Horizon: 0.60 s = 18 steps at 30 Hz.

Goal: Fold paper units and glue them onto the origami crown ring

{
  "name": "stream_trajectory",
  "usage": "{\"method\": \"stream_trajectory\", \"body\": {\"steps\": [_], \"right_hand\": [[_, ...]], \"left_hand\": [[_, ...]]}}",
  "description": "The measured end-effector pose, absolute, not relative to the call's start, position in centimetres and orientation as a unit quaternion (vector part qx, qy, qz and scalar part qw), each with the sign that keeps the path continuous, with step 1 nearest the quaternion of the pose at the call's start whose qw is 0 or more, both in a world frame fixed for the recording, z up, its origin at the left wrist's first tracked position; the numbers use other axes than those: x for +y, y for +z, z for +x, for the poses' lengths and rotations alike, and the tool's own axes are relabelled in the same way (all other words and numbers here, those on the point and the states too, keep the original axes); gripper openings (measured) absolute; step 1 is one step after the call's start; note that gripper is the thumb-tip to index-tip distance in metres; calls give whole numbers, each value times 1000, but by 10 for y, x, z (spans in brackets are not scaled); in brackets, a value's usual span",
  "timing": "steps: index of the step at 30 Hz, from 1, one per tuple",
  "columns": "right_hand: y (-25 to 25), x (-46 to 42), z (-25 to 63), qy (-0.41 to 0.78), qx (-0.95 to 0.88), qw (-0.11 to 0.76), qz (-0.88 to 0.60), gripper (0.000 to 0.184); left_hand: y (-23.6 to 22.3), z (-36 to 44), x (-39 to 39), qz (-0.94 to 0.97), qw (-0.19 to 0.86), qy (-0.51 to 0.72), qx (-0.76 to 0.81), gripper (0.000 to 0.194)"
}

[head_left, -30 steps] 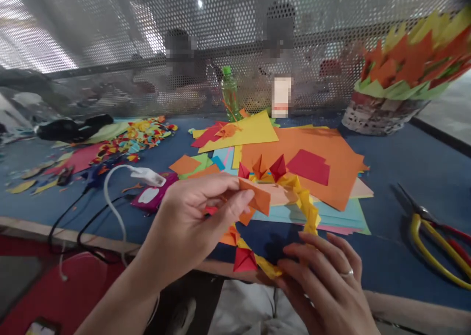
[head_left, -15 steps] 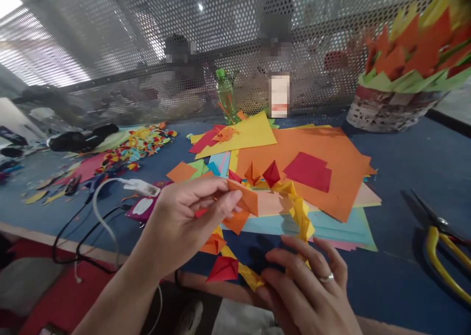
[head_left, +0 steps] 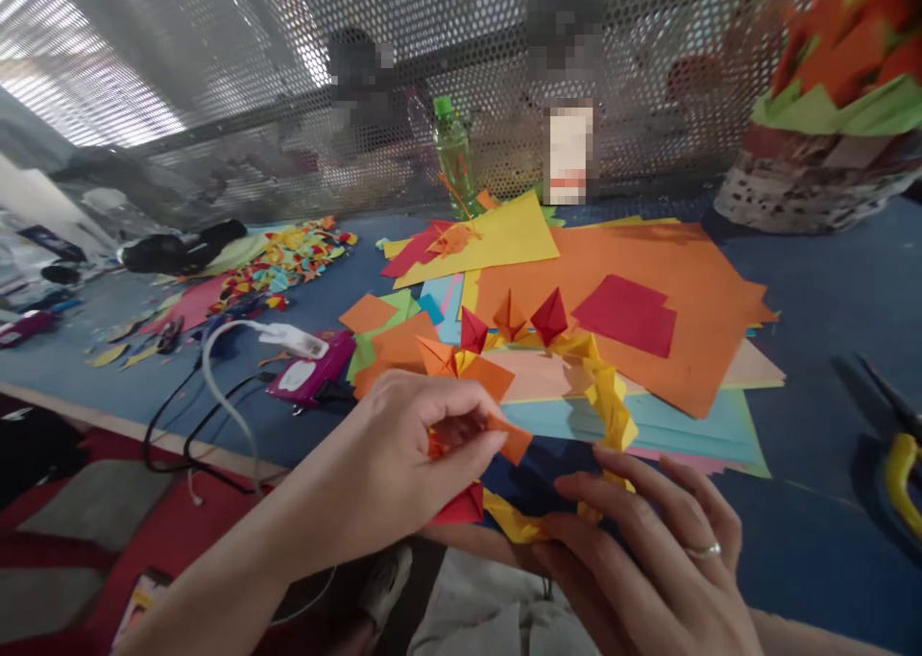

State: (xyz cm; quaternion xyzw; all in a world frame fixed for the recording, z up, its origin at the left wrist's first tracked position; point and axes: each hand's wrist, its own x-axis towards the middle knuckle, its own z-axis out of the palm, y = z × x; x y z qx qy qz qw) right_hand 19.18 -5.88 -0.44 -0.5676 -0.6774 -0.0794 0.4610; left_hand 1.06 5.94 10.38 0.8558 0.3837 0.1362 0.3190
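My left hand [head_left: 418, 454] pinches a small orange folded paper piece [head_left: 517, 442] between thumb and forefinger, above the ring's left side. With bent fingers, my right hand [head_left: 655, 541] grips the near right part of a yellow folded-paper ring [head_left: 610, 406]; its thumb is mostly hidden. Folded paper points stand along the ring: a red one [head_left: 549, 317] and an orange one [head_left: 510, 316] at the far side. Another red folded point [head_left: 465, 504] sits at the near left, partly behind my left hand.
Coloured sheets, including a large orange one [head_left: 691, 349], lie behind the ring. A purple box [head_left: 327, 363] with cables is at left, paper scraps [head_left: 288, 262] beyond it. A green-capped bottle [head_left: 452, 152], a basket of paper leaves [head_left: 785, 185] and yellow-handled pliers [head_left: 904, 478] stand or lie around.
My left hand has moved down and toward me with the orange paper, uncovering more of the ring's far left side. My right hand stays at the ring. The camera view has shifted.
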Motion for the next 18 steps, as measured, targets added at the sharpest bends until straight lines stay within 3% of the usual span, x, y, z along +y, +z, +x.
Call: {"method": "stream_trajectory", "body": {"steps": [18], "right_hand": [[-4, -66, 193, -124, -705, 416, -560, 18]], "left_hand": [[97, 2, 46, 832, 403, 80, 373, 14]]}}
